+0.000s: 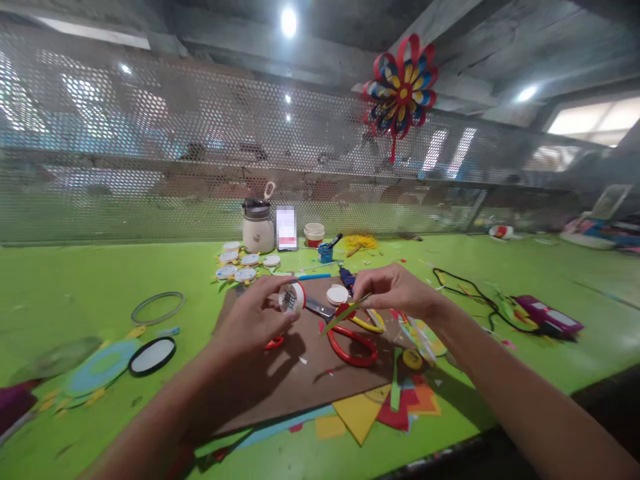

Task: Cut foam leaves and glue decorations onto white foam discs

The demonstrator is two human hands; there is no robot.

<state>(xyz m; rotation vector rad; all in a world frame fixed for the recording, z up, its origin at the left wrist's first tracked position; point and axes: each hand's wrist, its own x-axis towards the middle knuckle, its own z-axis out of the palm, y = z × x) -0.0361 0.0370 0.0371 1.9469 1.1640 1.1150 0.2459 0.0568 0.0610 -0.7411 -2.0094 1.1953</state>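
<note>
My left hand [260, 313] is closed around the edge of a small white round piece [291, 298] with a red rim and dark crossing lines on its face. In my right hand [383, 287], fingers pinched together, is a thin green strip [345, 316] that slants down toward the left. A small red piece shows beside the strip. Between and below my hands, large scissors with red handles [353, 348] lie on a brown board [280, 393]. A white disc [337, 295] rests on the board near my right fingers, and yellow handles [370, 321] show beneath that hand.
Several white discs with yellow tabs [245, 275] sit at the back left, near a jug [258, 230] and a phone [287, 228]. Coloured felt scraps [363, 410] lie along the board's front edge. A purple device [547, 317] with a black cord is at right.
</note>
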